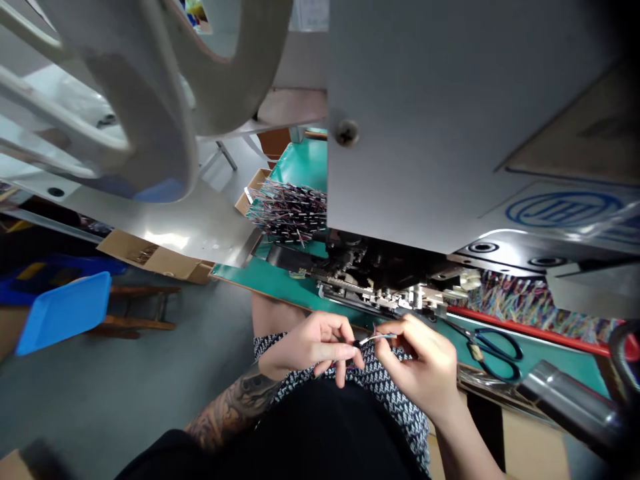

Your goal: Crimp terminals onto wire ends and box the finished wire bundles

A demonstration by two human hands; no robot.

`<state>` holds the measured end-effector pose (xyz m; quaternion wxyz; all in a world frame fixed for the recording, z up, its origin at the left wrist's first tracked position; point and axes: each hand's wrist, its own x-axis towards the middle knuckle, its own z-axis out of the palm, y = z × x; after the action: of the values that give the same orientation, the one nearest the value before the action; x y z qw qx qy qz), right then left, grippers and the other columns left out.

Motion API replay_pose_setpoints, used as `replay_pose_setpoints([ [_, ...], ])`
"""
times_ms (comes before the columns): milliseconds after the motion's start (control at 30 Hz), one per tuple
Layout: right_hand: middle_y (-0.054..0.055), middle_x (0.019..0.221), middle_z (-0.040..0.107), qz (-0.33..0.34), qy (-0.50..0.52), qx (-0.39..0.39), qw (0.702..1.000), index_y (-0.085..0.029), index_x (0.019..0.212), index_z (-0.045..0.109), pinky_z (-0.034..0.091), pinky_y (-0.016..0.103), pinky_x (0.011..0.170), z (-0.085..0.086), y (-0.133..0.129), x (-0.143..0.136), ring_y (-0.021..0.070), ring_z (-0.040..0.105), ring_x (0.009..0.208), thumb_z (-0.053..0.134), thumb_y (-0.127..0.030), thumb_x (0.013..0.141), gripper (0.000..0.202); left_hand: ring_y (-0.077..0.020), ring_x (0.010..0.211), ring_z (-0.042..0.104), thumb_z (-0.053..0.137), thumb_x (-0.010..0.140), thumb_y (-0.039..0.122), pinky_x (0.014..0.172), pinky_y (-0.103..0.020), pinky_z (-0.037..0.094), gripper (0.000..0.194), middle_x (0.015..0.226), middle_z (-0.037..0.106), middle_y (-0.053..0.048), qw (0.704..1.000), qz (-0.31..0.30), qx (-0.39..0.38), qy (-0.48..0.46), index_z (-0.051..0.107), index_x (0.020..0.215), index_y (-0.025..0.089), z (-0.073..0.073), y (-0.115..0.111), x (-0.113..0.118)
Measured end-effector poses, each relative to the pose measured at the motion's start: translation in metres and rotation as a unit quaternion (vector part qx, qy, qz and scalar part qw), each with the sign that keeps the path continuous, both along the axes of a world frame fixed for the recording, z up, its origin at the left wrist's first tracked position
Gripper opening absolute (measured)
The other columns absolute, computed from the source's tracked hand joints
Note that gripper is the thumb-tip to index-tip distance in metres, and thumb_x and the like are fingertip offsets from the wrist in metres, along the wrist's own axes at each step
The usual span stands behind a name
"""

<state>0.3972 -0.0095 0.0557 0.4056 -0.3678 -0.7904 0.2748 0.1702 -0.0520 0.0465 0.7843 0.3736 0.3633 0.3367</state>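
Note:
Over my lap, my left hand (pixel 333 343) pinches the black-sheathed part of a short cable (pixel 369 339) between thumb and fingers. Thin coloured wires fan out of its end toward the right. My right hand (pixel 417 360) has its thumb and forefinger closed on those wire ends. Just beyond both hands sits the metal working head (pixel 380 293) of a grey machine (pixel 450 120), close to the fingertips but apart from them. How the wires lie inside the right fingers is partly hidden.
A heap of cut cables (pixel 290 210) lies on the green tabletop (pixel 305 163) behind the machine. Scissors (pixel 493 350) and a red rod (pixel 530 327) are at the right, with more coloured wires (pixel 515 300) behind. A blue stool (pixel 67 310) and cardboard box (pixel 155 257) stand left.

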Motion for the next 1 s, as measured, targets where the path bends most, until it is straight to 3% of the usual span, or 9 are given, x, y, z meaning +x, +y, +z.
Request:
replay_pose_setpoints([
  [67,0.000,0.075,0.068,-0.025,-0.009,0.058,0.998,-0.020,0.103,0.074,0.046,0.027,0.057,-0.005,-0.003,0.000,0.0132,0.057,0.059,0.077,-0.012,0.089,0.016,-0.0119,0.052,0.070,0.081,0.090,0.032,0.038,-0.017,0.040,0.025,0.087,0.080,-0.010,0.999,0.021,0.003,0.040,0.063,0.090,0.014,0.003,0.000,0.001],
  [133,-0.001,0.071,0.065,-0.084,0.003,0.027,0.996,-0.020,0.106,0.075,0.046,0.027,0.056,-0.010,-0.008,0.000,0.0126,0.053,0.056,0.078,-0.016,0.091,0.016,-0.0121,0.053,0.068,0.083,0.086,0.026,0.043,-0.018,0.045,0.020,0.076,0.076,-0.006,0.993,0.067,0.030,0.097,0.067,0.085,0.014,0.006,-0.001,0.003],
  [200,-0.002,0.065,0.060,-0.121,0.039,-0.079,0.989,-0.020,0.100,0.077,0.044,0.027,0.054,-0.013,-0.013,0.001,0.0124,0.050,0.053,0.077,-0.023,0.094,0.007,-0.0121,0.057,0.068,0.081,0.087,0.022,0.049,-0.020,0.047,0.013,0.073,0.074,-0.005,0.973,0.117,0.103,0.170,0.073,0.083,0.013,0.007,-0.001,0.003],
  [267,-0.001,0.064,0.060,-0.100,0.093,-0.224,0.965,-0.020,0.093,0.079,0.040,0.026,0.048,-0.012,-0.017,0.004,0.0123,0.049,0.052,0.076,-0.032,0.095,0.012,-0.0111,0.061,0.065,0.078,0.091,0.019,0.053,-0.022,0.046,0.008,0.080,0.077,-0.006,0.932,0.148,0.211,0.254,0.078,0.085,0.014,0.009,-0.001,0.001],
  [333,0.001,0.067,0.065,-0.065,0.145,-0.345,0.925,-0.020,0.099,0.082,0.036,0.024,0.044,-0.009,-0.018,0.005,0.0119,0.048,0.050,0.078,-0.040,0.093,0.021,-0.0107,0.064,0.063,0.075,0.094,0.017,0.055,-0.024,0.044,0.008,0.087,0.079,-0.006,0.888,0.150,0.301,0.315,0.081,0.089,0.016,0.011,0.000,-0.001],
  [400,0.001,0.067,0.067,-0.055,0.173,-0.407,0.895,-0.021,0.105,0.084,0.036,0.023,0.044,-0.006,-0.016,0.006,0.0115,0.049,0.050,0.081,-0.044,0.090,0.028,-0.0110,0.066,0.062,0.073,0.096,0.016,0.058,-0.025,0.045,0.009,0.089,0.079,-0.005,0.865,0.133,0.345,0.340,0.082,0.093,0.018,0.014,0.001,-0.003],
  [600,0.002,0.053,0.065,0.017,0.170,-0.433,0.885,-0.019,0.089,0.084,0.040,0.022,0.040,-0.007,0.000,0.003,0.0125,0.052,0.042,0.086,-0.044,0.086,0.025,-0.0111,0.063,0.058,0.070,0.098,0.019,0.056,-0.026,0.041,0.009,0.082,0.072,-0.002,0.859,0.098,0.337,0.374,0.075,0.091,0.017,0.021,0.004,-0.002],
  [800,0.002,0.063,0.068,-0.088,0.294,-0.423,0.853,-0.018,0.085,0.082,0.040,0.021,0.040,-0.006,-0.009,-0.019,0.0117,0.055,0.045,0.084,-0.041,0.089,0.024,-0.0098,0.053,0.053,0.062,0.102,0.021,0.052,-0.027,0.038,0.009,0.073,0.066,0.002,0.854,0.101,0.332,0.387,0.066,0.094,0.018,0.017,0.005,0.007],
  [1000,-0.001,0.058,0.062,-0.153,0.351,-0.375,0.844,-0.016,0.083,0.081,0.040,0.022,0.040,-0.019,-0.014,-0.030,0.0115,0.053,0.044,0.083,-0.039,0.093,0.025,-0.0145,0.064,0.063,0.056,0.105,0.019,0.061,-0.031,0.043,0.017,0.076,0.068,-0.001,0.775,0.153,0.404,0.461,0.060,0.089,0.020,0.012,0.004,0.027],
])
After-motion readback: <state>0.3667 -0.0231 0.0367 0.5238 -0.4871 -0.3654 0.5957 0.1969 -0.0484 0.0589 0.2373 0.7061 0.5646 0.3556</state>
